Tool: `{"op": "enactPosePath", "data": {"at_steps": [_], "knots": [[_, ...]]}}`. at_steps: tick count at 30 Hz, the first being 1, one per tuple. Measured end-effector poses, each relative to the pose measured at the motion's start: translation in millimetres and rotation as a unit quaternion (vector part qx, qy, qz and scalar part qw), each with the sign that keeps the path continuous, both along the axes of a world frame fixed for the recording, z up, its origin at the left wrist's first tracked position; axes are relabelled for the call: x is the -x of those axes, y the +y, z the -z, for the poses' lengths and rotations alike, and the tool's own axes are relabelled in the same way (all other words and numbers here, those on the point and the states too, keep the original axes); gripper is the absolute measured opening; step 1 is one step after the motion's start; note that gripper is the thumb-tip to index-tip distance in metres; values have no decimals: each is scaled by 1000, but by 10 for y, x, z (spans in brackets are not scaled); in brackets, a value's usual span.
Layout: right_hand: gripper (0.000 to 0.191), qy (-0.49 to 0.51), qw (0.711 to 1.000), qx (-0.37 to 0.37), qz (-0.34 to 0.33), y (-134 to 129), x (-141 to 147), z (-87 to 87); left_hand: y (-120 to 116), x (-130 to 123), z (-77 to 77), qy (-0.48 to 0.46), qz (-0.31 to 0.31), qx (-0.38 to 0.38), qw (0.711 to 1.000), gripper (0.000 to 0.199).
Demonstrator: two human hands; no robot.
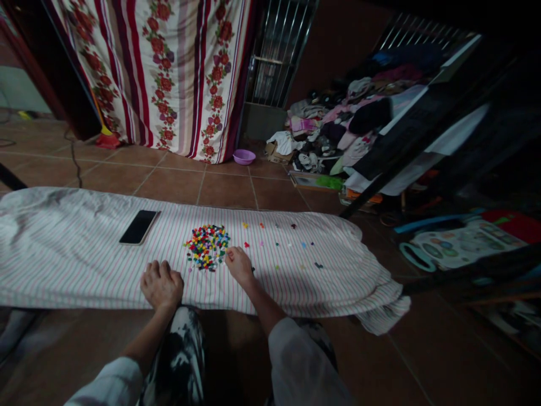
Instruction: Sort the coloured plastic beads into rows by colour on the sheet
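Observation:
A pile of small, many-coloured plastic pieces [206, 246] lies on a striped cloth [101, 270] in front of me. At the pile's right edge my right hand [239, 264] is closed in a pinch; whatever is between its fingertips is too small to make out. My left hand [162, 283] rests on the cloth at the near left of the pile, its fingers curled under and nothing visible in them. To the right, small pieces sit apart in rough rows by colour, among them yellow pieces [245, 225], red pieces [247, 245] and light blue pieces [303, 245].
A dark-screened phone [139, 227] lies left of the pile. Beyond the cloth are a floral curtain [169, 73], a purple basin [244, 157] and a heap of clothes [338, 124]. A red-headed broom [108, 138] stands by the curtain.

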State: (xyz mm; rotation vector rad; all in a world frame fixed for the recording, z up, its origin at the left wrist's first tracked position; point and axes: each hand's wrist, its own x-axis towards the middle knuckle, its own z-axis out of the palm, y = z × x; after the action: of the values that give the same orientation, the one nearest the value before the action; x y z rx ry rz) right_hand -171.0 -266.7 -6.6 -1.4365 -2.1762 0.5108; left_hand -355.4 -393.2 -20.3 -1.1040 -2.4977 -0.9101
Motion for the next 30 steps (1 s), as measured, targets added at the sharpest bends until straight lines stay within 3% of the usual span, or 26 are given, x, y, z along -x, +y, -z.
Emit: {"op": "enactPosePath", "data": {"at_steps": [8,16,26,30], "knots": [[15,66,997,25,-11,87,-95,-34,-1,8,15,26,-4,13,1000,40],[20,101,994,-9,32,521,-416,-117,2,-1,16,30,-4,14,999,39],[24,22,975,-34,218,1246,-1262,-165,1,-10,2,53,-11,44,998,42],[25,-4,968,-18,250,1416,-1492,-133,8,-19,-11,57,-14,51,997,42]]}}
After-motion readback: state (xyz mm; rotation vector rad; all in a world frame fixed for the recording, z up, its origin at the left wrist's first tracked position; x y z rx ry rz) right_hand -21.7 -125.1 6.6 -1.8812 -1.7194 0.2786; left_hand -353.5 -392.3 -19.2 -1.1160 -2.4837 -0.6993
